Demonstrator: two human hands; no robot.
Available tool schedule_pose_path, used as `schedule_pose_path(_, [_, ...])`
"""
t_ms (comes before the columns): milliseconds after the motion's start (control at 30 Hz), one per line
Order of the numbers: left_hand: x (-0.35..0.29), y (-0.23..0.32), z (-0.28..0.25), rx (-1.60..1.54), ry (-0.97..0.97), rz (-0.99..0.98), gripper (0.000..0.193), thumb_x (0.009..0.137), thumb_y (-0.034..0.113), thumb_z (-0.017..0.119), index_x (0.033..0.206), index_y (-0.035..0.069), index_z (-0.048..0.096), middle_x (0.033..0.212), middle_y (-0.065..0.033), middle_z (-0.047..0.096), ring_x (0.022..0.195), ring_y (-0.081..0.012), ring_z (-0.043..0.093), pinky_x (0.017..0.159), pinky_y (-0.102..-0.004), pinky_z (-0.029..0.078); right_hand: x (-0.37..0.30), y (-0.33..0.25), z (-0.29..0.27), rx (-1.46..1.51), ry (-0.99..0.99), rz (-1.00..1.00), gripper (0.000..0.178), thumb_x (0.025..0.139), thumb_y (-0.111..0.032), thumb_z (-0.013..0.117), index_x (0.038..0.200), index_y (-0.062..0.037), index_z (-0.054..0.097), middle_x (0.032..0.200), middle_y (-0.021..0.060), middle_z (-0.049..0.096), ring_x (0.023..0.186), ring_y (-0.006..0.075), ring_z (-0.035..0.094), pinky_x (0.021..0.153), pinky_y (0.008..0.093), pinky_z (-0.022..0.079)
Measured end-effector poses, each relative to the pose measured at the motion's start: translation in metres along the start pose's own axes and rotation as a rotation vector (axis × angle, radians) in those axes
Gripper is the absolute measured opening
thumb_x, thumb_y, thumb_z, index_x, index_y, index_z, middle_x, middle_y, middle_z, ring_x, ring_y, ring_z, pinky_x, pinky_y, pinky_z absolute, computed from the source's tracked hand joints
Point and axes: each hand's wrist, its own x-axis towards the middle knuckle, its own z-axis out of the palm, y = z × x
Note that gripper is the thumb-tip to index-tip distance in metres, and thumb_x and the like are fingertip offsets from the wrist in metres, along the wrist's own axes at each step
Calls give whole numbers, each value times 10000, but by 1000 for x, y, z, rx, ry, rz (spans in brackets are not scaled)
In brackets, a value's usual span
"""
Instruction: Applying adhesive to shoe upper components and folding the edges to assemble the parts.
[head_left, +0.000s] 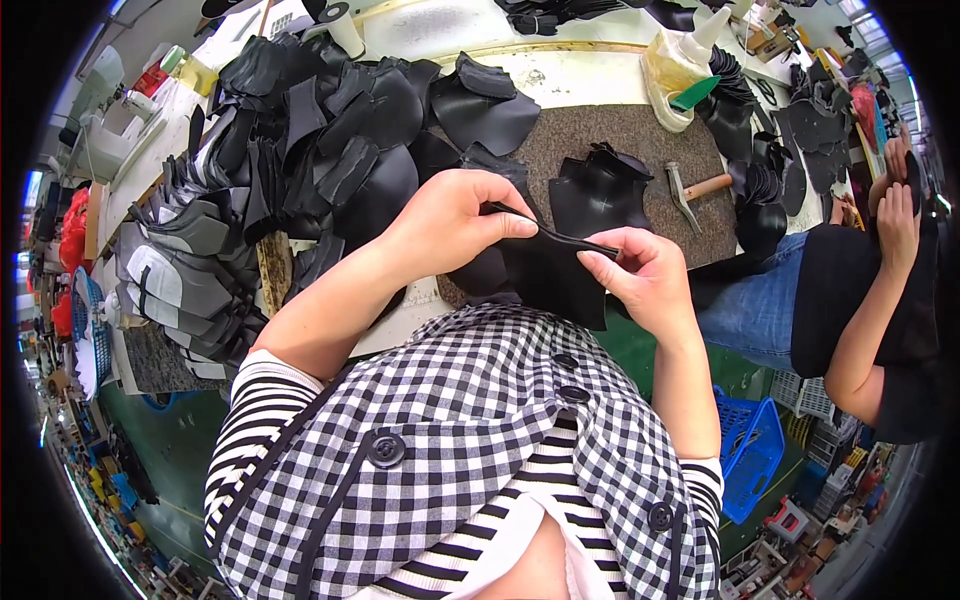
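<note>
A black leather piece (560, 278) hangs between my two hands, close in front of my checked apron. My left hand (462, 222) pinches its upper edge at the left end, thumb against fingers. At the right end of that edge, my right hand (642, 275) pinches it between thumb and fingers. Along the top the edge looks folded or doubled. Beyond my hands, a small stack of black leather pieces (600, 195) lies on a brown textured board (575, 128). A hammer (690, 195) with a wooden handle rests to the right of that stack.
Heaped black leather pieces (330, 130) cover the table's left side, beside layered grey pieces (180, 265). A translucent container (675, 75) with a green tool (694, 93) stands at the far right. Another person (850, 300) works at the right. A blue basket (750, 450) sits below.
</note>
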Motion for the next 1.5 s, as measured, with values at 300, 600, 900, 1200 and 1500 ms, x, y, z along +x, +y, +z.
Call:
schedule_pose_path(300, [10, -1, 24, 717, 202, 702, 169, 737, 273, 768, 867, 181, 711, 967, 36, 648, 1104, -184, 575, 1121, -531, 196, 4, 1, 0, -66, 16, -76, 130, 835, -124, 770, 897, -19, 725, 647, -19, 608, 557, 34, 516, 496, 217, 394])
schedule_pose_path(600, [16, -14, 11, -93, 235, 302, 115, 787, 183, 781, 771, 84, 724, 782, -13, 680, 821, -117, 630, 783, -303, 499, 7, 28, -10, 127, 102, -115, 102, 879, -101, 721, 922, -9, 730, 712, -25, 639, 633, 34, 539, 556, 202, 421])
schedule_pose_path(900, [23, -59, 36, -657, 202, 384, 581, 910, 459, 655, 1265, 7, 566, 1204, -117, 653, 1182, -224, 581, 1049, -374, 395, 11, 59, -29, 259, 101, -266, 96, 865, 6, 702, 954, -7, 735, 752, -31, 545, 671, 41, 413, 587, 210, 325])
schedule_pose_path(1200, [25, -55, 55, -552, 56, -124, 208, 986, 170, 580, 1109, 9, 629, 743, 7, 603, 583, -46, 539, 500, -191, 414, 67, 164, -45, 235, 337, -219, 81, 860, 14, 688, 934, -16, 706, 820, -8, 622, 718, 64, 527, 671, 197, 418])
schedule_pose_path(1500, [4, -120, 33, 61, 617, 33, 92, 924, 111, 636, 956, 40, 684, 882, -32, 595, 760, -120, 567, 674, -264, 454, 129, 216, -44, -838, 674, -237, 164, 719, -41, 700, 874, -80, 663, 1171, 173, 552, 1101, 372, 539, 975, 480, 396])
